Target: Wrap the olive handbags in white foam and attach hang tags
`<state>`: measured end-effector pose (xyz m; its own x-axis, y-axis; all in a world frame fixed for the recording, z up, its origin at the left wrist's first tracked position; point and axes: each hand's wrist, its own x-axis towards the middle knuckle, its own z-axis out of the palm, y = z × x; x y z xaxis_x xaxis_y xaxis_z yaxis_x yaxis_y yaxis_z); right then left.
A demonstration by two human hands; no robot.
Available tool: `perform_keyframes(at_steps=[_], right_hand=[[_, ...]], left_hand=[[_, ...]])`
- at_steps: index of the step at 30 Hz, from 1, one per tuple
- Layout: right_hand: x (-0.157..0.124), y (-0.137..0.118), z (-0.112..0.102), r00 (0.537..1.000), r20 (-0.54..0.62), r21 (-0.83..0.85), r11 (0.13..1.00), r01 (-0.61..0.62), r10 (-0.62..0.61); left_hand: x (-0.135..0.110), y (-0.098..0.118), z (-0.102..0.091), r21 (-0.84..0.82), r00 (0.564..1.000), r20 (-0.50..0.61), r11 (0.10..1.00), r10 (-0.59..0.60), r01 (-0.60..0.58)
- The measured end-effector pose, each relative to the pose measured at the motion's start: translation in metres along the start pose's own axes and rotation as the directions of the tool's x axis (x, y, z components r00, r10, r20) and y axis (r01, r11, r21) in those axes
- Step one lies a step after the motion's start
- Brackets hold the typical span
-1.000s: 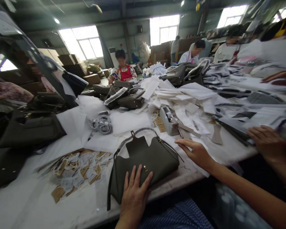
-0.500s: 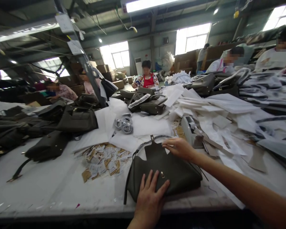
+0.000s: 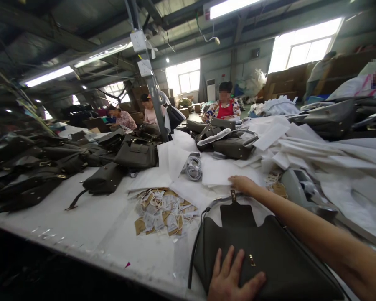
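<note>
A dark olive handbag (image 3: 269, 251) lies at the table's near edge, its flap tab raised at the top and a small metal turn-lock on its front. My left hand (image 3: 235, 276) rests flat on the bag's front, fingers spread, left of the lock. Beyond the bag, my right hand (image 3: 242, 184) reaches over to a stack of thin white packing sheets (image 3: 217, 172). Its fingers are closed at the edge of a sheet, and the thumb is partly hidden. The bag's wrapped handle (image 3: 216, 201) curves behind the flap.
A heap of tags with strings (image 3: 164, 213) lies left of the bag. Coiled wrapped straps (image 3: 193, 168) sit behind it. A grey tape dispenser (image 3: 296, 188) stands at right. More dark bags (image 3: 136, 154) pile up left, near a metal post (image 3: 156, 100). Co-workers sit across the table.
My right hand has left the handbag's top edge and moved away from me to the white sheets. My left hand stays on the bag. The camera view has turned left.
</note>
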<state>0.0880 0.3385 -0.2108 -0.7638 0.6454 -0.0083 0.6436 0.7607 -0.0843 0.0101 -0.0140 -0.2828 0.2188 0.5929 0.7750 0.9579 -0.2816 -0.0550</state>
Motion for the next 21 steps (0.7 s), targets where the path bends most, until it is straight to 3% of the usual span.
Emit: perform_keyframes(at_steps=[3, 6, 9, 12, 15, 18, 21], right_hand=[[0.002, 0.007, -0.010, 0.998, 0.059, -0.001, 1.000, 0.009, -0.009], [0.002, 0.009, -0.029, 0.999, 0.045, 0.002, 1.000, 0.000, 0.000], [-0.002, 0.002, -0.056, 0.994, -0.098, -0.016, 0.999, -0.038, 0.036], [-0.019, -0.016, -0.087, 0.959, -0.281, -0.035, 0.998, -0.059, 0.046], [-0.058, -0.044, -0.110, 0.918, -0.387, -0.093, 0.994, 0.055, -0.087], [-0.118, -0.078, -0.116, 0.863, -0.413, -0.214, 0.952, 0.220, -0.292], [-0.182, -0.111, -0.102, 0.893, -0.307, -0.190, 0.941, 0.281, -0.329]], left_hand=[[0.006, -0.002, -0.008, -0.035, 0.998, 0.059, 0.999, 0.029, -0.027], [0.010, -0.005, -0.016, -0.061, 0.993, 0.109, 0.998, 0.041, -0.034], [0.011, -0.007, -0.018, -0.061, 0.992, 0.120, 0.998, 0.040, -0.033], [0.011, -0.008, -0.022, -0.091, 0.977, 0.205, 0.995, 0.055, -0.037], [0.014, -0.006, -0.032, -0.158, 0.933, 0.357, 0.987, 0.038, 0.020], [0.018, -0.004, -0.040, -0.203, 0.886, 0.464, 0.972, -0.013, 0.120], [0.021, -0.001, -0.043, -0.233, 0.855, 0.517, 0.955, -0.037, 0.182]])
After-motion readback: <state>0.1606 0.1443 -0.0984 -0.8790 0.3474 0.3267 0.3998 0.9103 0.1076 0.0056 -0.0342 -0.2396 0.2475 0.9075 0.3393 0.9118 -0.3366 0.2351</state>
